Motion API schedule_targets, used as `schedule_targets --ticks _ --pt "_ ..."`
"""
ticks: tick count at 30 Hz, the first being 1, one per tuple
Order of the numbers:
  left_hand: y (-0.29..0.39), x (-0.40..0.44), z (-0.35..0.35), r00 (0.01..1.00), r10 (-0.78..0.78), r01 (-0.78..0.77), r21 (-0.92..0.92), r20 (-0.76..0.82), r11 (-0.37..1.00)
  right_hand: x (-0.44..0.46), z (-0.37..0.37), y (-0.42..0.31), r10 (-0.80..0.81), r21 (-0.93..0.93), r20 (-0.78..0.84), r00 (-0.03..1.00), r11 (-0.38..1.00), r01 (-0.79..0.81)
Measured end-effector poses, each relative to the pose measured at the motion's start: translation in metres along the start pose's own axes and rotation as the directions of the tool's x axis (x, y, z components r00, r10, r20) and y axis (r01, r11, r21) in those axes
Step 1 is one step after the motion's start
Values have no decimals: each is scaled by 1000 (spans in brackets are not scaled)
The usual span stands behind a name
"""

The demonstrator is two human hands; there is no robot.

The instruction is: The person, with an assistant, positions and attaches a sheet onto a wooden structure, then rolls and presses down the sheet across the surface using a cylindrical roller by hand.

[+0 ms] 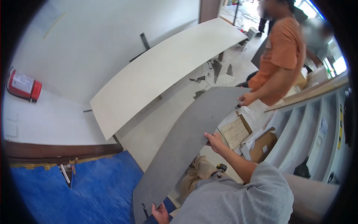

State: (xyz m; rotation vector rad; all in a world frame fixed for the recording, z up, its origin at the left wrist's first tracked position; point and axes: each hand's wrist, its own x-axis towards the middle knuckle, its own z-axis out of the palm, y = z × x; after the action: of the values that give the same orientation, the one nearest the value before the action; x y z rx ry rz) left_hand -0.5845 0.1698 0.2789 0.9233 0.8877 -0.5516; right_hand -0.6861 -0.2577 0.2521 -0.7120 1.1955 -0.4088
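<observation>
A long grey panel [182,138] slants across the middle of the view in front of my body. My right hand [215,142] grips its near edge, thumb on top and the other fingers partly hidden under it. Lower down, my left hand [160,214] holds the same edge close to the panel's bottom end, beside a dark mark on the surface. At the far end a co-worker in an orange shirt [285,48] has a hand [247,99] on the panel. Behind it lies a long white board [167,71], raised off the floor.
Blue sheeting [97,186] covers the lower left, with a tool on it. A red fire extinguisher [24,86] is at far left. Dark broken pieces [216,70] lie on the floor. Open cardboard boxes [261,145] and a grey shelf unit [309,130] stand at right.
</observation>
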Motion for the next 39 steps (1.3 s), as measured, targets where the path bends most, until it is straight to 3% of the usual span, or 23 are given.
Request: schedule_targets --ticks 2,5,8,14,19,22,25,30,32,33,35,36,39 --pt "10 -5 10 990 91 -95 31 106 995 5 -6 8 -47 -19 -5 999 999 47" --pt "29 -10 40 954 299 -301 143 33 943 19 -12 24 -109 21 -3 994 994 109" --pt "47 -16 85 916 399 -386 216 -23 897 20 -1 0 -136 39 6 991 990 136" --pt "97 -46 154 876 451 -481 263 169 836 6 15 -60 -210 118 60 976 972 202" --pt "142 -104 236 784 583 -620 212 213 755 -27 45 -134 -353 192 170 920 928 320" --pt "173 -127 275 720 623 -689 208 304 694 -55 75 -194 -376 228 99 921 910 347" --pt "190 -137 332 625 734 -771 62 267 634 -66 106 -246 -409 282 156 899 891 356" --pt "224 -67 381 655 481 -567 -43 583 823 -4 146 -319 -500 354 203 842 839 413" --pt "215 -32 422 650 566 -624 -68 507 778 34 171 -351 -546 357 197 814 814 459" --pt "221 -12 439 676 488 -526 -102 553 845 55 187 -368 -569 359 187 801 798 484" --pt "226 20 488 672 524 -557 -108 523 823 100 214 -401 -570 356 222 791 802 479" --pt "235 51 509 613 544 -630 -61 573 774 123 225 -417 -556 292 260 790 825 485" --pt "236 104 587 665 493 -541 -93 561 836 186 257 -455 -548 184 280 788 836 516"
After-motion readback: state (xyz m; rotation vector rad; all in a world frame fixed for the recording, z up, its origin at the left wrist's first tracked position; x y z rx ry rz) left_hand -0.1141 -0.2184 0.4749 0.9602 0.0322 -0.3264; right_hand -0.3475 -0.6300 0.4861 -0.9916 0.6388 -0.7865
